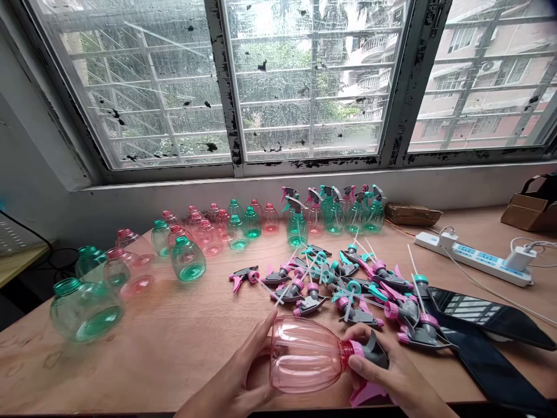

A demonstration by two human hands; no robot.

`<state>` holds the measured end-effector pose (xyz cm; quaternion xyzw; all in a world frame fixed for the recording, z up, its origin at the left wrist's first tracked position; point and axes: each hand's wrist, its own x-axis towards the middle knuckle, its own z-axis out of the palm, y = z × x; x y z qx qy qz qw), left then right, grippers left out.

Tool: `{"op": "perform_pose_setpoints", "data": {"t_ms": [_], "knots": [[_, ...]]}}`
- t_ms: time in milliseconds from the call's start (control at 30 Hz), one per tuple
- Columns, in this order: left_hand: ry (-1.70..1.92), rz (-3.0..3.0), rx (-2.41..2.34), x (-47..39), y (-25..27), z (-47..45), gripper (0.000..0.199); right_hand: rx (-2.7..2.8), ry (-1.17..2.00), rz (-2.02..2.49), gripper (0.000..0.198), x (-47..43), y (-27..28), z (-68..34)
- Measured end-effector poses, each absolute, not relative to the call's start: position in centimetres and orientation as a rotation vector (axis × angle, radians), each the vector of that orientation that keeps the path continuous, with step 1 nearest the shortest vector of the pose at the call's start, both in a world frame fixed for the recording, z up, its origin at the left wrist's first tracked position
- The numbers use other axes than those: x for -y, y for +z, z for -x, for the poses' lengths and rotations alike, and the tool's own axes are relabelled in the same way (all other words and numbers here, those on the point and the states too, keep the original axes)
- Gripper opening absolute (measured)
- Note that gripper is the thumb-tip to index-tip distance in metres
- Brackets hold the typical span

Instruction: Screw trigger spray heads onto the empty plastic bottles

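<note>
A clear pink spray bottle point(307, 355) lies sideways between my two hands, above the table's front edge. My left hand point(246, 371) grips its base end, thumb on the upper side and fingers beneath. At the neck, my right hand point(383, 371) is closed around the pink-and-grey spray head point(375, 351), with thumb and fingers at the pink collar. The head sits against the bottle's mouth; whether it is screwed tight I cannot tell. Just beyond lies a pile of loose spray heads point(311, 299) in pink, teal and grey, some with thin tubes.
Several open pink and green bottles point(188, 261) stand at the left. Bottles with spray heads point(297, 223) are grouped by the wall. To the right are a power strip point(474, 255), a dark tablet-like device point(491, 313), a brown packet point(413, 213) and a cardboard box point(528, 209).
</note>
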<state>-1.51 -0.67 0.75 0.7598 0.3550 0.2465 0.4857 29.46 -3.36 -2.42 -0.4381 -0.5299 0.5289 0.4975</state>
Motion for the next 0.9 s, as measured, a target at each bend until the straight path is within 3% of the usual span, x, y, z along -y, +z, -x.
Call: {"op": "perform_pose_setpoints", "data": {"t_ms": [100,267,467,700,900], "knots": [[0.637,-1.768,-0.798,0.8,0.9,1.1,0.079,1.292,1.278,1.068,0.034,3.4,-2.5,-29.5],[0.656,-1.667,-0.699,0.9,1.4,0.8,0.097,1.303,1.287,1.059,0.034,3.4,-2.5,-29.5],[0.614,-1.702,-0.784,0.8,1.5,1.1,0.085,1.301,1.261,1.045,0.031,3.4,-2.4,-29.5],[0.565,-1.826,-0.911,0.9,1.5,1.3,0.087,1.271,1.312,1.02,0.033,3.4,-2.6,-29.5],[0.556,-1.75,-0.931,0.9,2.1,0.9,0.102,1.332,1.2,1.072,0.031,3.5,-2.1,-29.5]]}}
